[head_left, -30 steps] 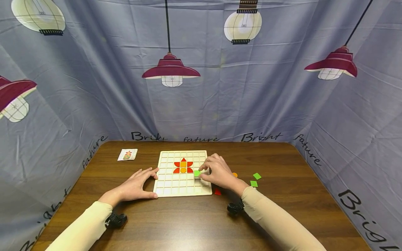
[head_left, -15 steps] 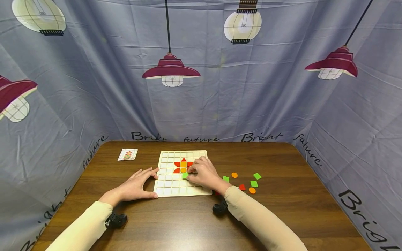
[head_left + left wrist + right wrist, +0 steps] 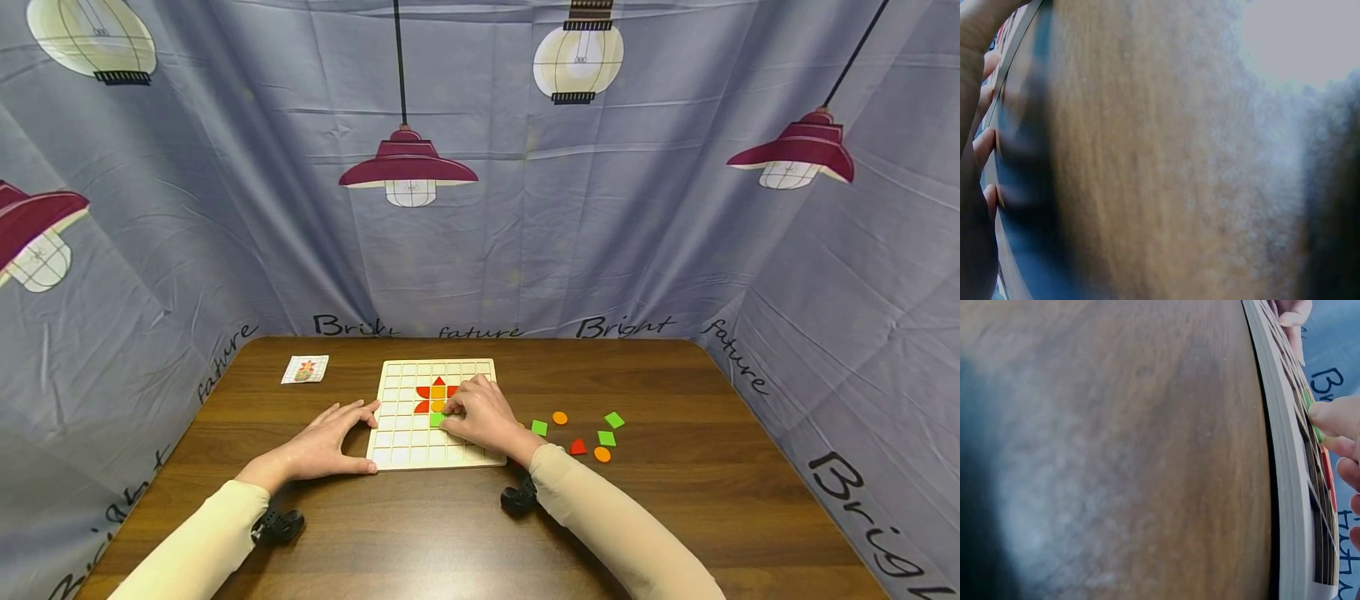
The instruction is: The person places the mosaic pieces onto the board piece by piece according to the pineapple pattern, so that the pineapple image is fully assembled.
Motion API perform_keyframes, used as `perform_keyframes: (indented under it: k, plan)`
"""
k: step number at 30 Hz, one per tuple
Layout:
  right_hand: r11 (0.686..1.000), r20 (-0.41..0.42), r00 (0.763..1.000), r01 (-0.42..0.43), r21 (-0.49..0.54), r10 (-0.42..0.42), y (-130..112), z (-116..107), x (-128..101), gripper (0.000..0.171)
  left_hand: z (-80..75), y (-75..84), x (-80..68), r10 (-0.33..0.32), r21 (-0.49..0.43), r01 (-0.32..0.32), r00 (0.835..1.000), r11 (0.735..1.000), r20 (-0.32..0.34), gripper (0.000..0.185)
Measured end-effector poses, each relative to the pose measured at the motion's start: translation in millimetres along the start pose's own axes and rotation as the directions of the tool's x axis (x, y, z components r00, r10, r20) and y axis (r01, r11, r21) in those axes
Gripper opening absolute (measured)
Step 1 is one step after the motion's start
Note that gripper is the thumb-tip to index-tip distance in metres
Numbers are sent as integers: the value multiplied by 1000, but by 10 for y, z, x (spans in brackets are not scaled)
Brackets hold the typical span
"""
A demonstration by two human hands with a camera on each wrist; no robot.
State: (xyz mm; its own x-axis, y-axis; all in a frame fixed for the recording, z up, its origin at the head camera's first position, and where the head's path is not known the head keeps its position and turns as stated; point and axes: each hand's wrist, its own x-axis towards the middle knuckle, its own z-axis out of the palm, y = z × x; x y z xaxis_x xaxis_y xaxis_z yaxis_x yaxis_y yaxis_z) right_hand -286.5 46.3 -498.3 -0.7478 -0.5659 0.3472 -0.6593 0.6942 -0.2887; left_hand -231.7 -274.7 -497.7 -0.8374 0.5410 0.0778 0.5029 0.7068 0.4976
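A pale gridded board (image 3: 397,442) lies on the table. On it, red pieces (image 3: 423,392) surround an orange square (image 3: 438,392) and an orange circle (image 3: 438,407) in a flower-like figure. My right hand (image 3: 480,414) pinches a green square tile (image 3: 437,421) between thumb and fingers, at the grid cell just below the orange circle. In the right wrist view the green tile (image 3: 1308,399) is partly covered by the thumb. My left hand (image 3: 326,446) touches the board's left side, fingertips on the edge and thumb at the near-left corner.
Right of the board lie loose tiles: green squares (image 3: 606,438), orange circles (image 3: 602,454) and a red piece (image 3: 577,447). A small card (image 3: 305,369) with a printed flower picture lies at the back left. Curtains (image 3: 480,275) enclose the wooden table (image 3: 420,533).
My right hand has carried the green tile leftward across the board to below the orange circle, uncovering loose tiles on the right. The left hand has stayed put.
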Motion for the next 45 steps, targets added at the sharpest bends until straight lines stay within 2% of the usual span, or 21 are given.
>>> perform_keyframes:
  k: [12, 17, 22, 27, 32, 45]
  plan:
    - [1000, 4, 1000, -17, 11, 17, -6, -29, 11, 11, -8, 12, 18, -2, -4, 2, 1000, 1000, -1, 62]
    - [999, 10, 999, -43, 25, 43, 74, -169, -58, 13, 2, 2, 16, 6, -2, -6, 1000, 1000, -3, 62]
    - [995, -18, 997, -79, 59, 80, 301, -412, -197, 19, 7, -6, 9, 10, -3, -10, 1000, 1000, -5, 61]
    - [985, -33, 987, -154, 75, 156, 577, -646, -378, 21, 0, -7, -3, 5, -3, -5, 1000, 1000, -3, 60]
    - [980, -53, 980, -187, 71, 191, 799, -802, -585, 23, -6, 0, -13, 3, -4, -3, 1000, 1000, -5, 60]
    - [974, 45, 973, -226, -3, 225, 1166, -962, -1022, 26, -7, 17, -5, 10, -2, -10, 1000, 1000, -12, 59]
